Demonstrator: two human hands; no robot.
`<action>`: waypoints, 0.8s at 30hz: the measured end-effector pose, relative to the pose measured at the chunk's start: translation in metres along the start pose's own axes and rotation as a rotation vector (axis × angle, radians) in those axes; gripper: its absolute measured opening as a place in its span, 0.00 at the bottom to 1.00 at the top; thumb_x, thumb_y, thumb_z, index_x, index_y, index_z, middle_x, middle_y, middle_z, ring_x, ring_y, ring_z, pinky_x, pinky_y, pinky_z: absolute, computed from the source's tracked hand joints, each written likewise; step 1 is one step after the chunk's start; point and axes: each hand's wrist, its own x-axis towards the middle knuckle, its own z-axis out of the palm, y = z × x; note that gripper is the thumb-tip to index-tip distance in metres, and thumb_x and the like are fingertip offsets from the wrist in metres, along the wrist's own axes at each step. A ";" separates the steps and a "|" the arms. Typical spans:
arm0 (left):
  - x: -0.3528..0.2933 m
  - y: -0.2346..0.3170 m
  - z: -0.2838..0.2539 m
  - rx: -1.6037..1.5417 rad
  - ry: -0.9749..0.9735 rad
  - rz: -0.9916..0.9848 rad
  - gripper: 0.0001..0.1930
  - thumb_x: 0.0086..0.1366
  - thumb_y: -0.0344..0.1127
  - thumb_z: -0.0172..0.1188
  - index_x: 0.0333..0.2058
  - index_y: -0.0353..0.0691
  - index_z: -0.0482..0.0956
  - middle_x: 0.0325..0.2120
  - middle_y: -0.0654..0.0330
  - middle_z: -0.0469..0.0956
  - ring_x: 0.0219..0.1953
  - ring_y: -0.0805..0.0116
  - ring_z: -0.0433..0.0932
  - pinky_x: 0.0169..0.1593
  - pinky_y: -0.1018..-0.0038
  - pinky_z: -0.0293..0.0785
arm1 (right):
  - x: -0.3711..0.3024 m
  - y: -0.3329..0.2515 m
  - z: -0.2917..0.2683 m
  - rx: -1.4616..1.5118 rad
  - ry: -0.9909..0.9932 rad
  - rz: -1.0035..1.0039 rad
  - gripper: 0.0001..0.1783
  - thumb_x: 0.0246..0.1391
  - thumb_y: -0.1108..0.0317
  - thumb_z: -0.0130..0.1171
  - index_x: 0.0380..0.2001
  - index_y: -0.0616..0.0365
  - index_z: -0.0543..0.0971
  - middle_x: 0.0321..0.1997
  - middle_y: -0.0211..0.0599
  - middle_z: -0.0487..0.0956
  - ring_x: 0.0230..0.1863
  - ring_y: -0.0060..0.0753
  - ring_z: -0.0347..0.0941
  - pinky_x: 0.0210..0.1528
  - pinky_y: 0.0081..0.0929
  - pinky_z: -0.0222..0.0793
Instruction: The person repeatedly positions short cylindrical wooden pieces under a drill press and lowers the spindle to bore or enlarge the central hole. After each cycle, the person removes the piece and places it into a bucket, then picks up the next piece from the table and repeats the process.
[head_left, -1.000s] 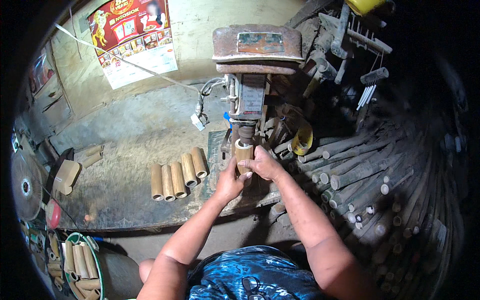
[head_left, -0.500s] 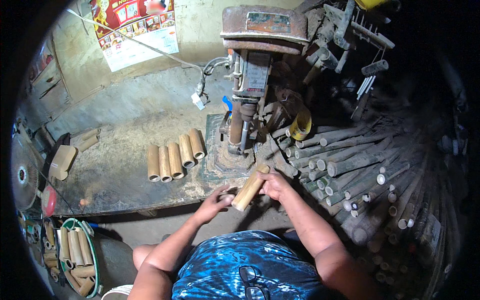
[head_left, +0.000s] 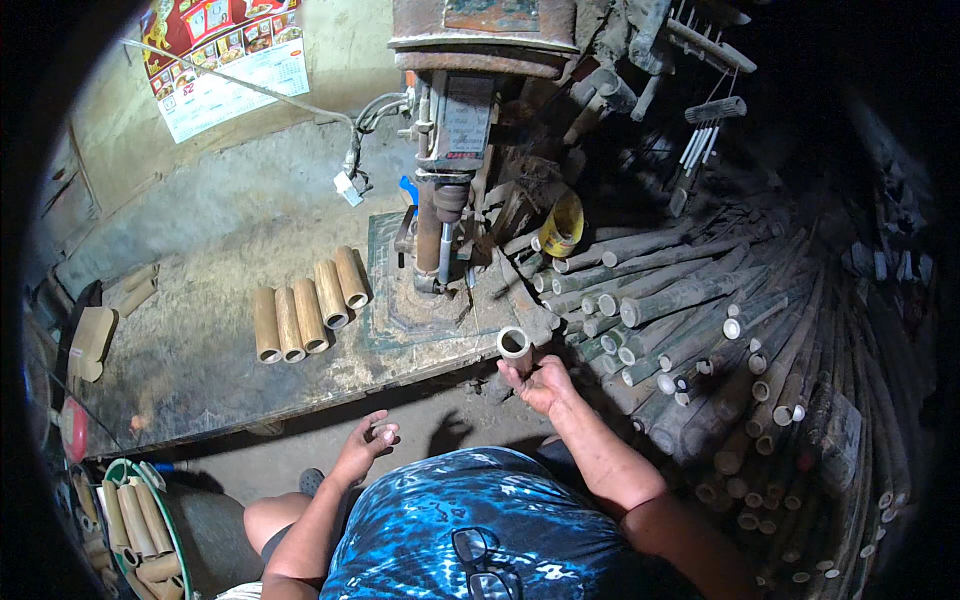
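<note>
Hands wider apart — tube in right

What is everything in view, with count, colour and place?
Bench: 1, grey-brown, along the wall
Held bamboo tube: 1, tan, in right hand
Other bamboo tubes: 5, tan, in a row on bench
Drill press: 1, rusty grey, bench's right part
Cardboard: 1, tan, bench's left end
Calendar: 1, red and white, on wall
Hanging block: 1, white, left of press
Bamboo poles: many, grey-brown, piled at right
Open container: 1, yellow, beside poles
Tub: 1, green-rimmed, lower left
Tubes in tub: several, tan
Rounded object: 1, red, left edge
Shirt: 1, blue, bottom centre
Glasses: 1 pair, dark, on shirt front
Left hand: 1, bare, open, before bench
Right hand: 1, bare, around held tube
</note>
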 end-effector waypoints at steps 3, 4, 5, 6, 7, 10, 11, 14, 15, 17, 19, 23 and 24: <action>0.000 -0.009 0.002 0.020 -0.013 -0.002 0.35 0.67 0.40 0.66 0.68 0.39 0.59 0.53 0.54 0.77 0.52 0.63 0.78 0.56 0.66 0.74 | 0.002 -0.003 -0.006 0.070 -0.022 0.090 0.30 0.64 0.56 0.42 0.60 0.70 0.66 0.54 0.63 0.71 0.50 0.62 0.77 0.41 0.45 0.87; 0.002 -0.011 0.003 0.023 -0.017 -0.002 0.36 0.67 0.40 0.66 0.67 0.38 0.60 0.53 0.54 0.77 0.52 0.63 0.77 0.56 0.66 0.74 | 0.002 -0.003 -0.007 0.085 -0.047 0.099 0.30 0.64 0.56 0.43 0.60 0.70 0.65 0.54 0.64 0.71 0.49 0.62 0.77 0.41 0.45 0.87; 0.003 -0.013 0.003 0.028 -0.022 -0.002 0.36 0.66 0.40 0.66 0.67 0.38 0.60 0.53 0.54 0.77 0.52 0.64 0.77 0.56 0.67 0.74 | 0.002 -0.003 -0.009 0.101 -0.037 0.096 0.31 0.64 0.56 0.43 0.60 0.71 0.65 0.53 0.64 0.71 0.49 0.62 0.77 0.42 0.45 0.87; 0.005 -0.015 0.004 0.035 -0.029 -0.004 0.36 0.66 0.39 0.66 0.67 0.38 0.60 0.53 0.54 0.77 0.52 0.64 0.77 0.56 0.67 0.74 | 0.002 -0.003 -0.010 0.121 -0.010 0.092 0.31 0.64 0.56 0.44 0.60 0.72 0.64 0.53 0.65 0.71 0.48 0.63 0.77 0.42 0.45 0.87; 0.006 -0.017 0.005 0.044 -0.037 -0.005 0.36 0.66 0.39 0.66 0.67 0.38 0.60 0.53 0.54 0.77 0.52 0.64 0.77 0.56 0.68 0.74 | 0.002 -0.001 -0.010 0.094 -0.006 0.038 0.31 0.65 0.56 0.45 0.60 0.72 0.64 0.53 0.65 0.71 0.49 0.63 0.77 0.43 0.45 0.87; 0.008 -0.018 0.008 0.050 -0.064 -0.007 0.35 0.66 0.38 0.66 0.67 0.38 0.60 0.53 0.53 0.77 0.53 0.64 0.77 0.57 0.68 0.73 | 0.001 0.006 -0.009 0.023 0.048 -0.126 0.30 0.67 0.55 0.47 0.59 0.74 0.65 0.53 0.65 0.71 0.50 0.62 0.77 0.43 0.43 0.87; 0.007 -0.016 0.009 0.056 -0.059 -0.024 0.35 0.66 0.37 0.66 0.67 0.38 0.60 0.53 0.53 0.77 0.53 0.64 0.76 0.57 0.68 0.73 | -0.001 0.009 -0.008 -0.003 0.059 -0.178 0.30 0.68 0.54 0.47 0.59 0.74 0.66 0.53 0.65 0.72 0.50 0.62 0.76 0.44 0.42 0.87; 0.009 0.000 0.019 0.169 -0.119 0.007 0.39 0.64 0.37 0.68 0.68 0.37 0.58 0.55 0.51 0.76 0.56 0.61 0.76 0.61 0.65 0.72 | -0.007 0.015 -0.004 -0.050 0.081 -0.252 0.30 0.70 0.53 0.47 0.58 0.73 0.67 0.54 0.64 0.72 0.52 0.61 0.76 0.44 0.42 0.87; 0.013 0.010 0.027 0.236 -0.153 0.107 0.40 0.63 0.38 0.70 0.69 0.37 0.57 0.56 0.50 0.76 0.57 0.60 0.75 0.62 0.64 0.71 | -0.007 0.017 -0.001 -0.073 0.085 -0.254 0.30 0.70 0.53 0.47 0.58 0.73 0.67 0.54 0.64 0.72 0.53 0.60 0.76 0.44 0.41 0.87; 0.027 0.034 0.051 0.416 -0.160 0.251 0.44 0.61 0.40 0.72 0.69 0.37 0.56 0.57 0.49 0.75 0.59 0.59 0.74 0.64 0.63 0.69 | -0.007 0.026 0.006 -0.052 0.058 -0.243 0.27 0.71 0.54 0.47 0.56 0.72 0.67 0.54 0.62 0.73 0.54 0.61 0.75 0.50 0.46 0.84; 0.048 0.058 0.086 0.504 -0.173 0.410 0.45 0.61 0.40 0.71 0.70 0.36 0.54 0.58 0.50 0.74 0.58 0.62 0.74 0.63 0.65 0.70 | -0.004 0.040 0.014 -0.098 0.047 -0.241 0.26 0.71 0.54 0.47 0.55 0.71 0.67 0.55 0.61 0.73 0.55 0.61 0.74 0.54 0.49 0.82; 0.084 0.097 0.141 0.553 -0.094 0.450 0.37 0.60 0.46 0.72 0.61 0.34 0.65 0.52 0.50 0.78 0.53 0.63 0.77 0.57 0.66 0.74 | -0.005 0.075 0.029 -0.234 0.061 -0.184 0.33 0.70 0.53 0.50 0.64 0.70 0.58 0.65 0.58 0.64 0.67 0.60 0.63 0.63 0.60 0.70; 0.089 0.100 0.150 0.535 0.044 0.445 0.33 0.60 0.48 0.72 0.55 0.34 0.69 0.48 0.50 0.80 0.51 0.63 0.78 0.56 0.66 0.74 | -0.009 0.076 0.033 -0.337 0.152 -0.086 0.36 0.68 0.53 0.52 0.67 0.67 0.54 0.64 0.58 0.65 0.66 0.59 0.63 0.63 0.61 0.68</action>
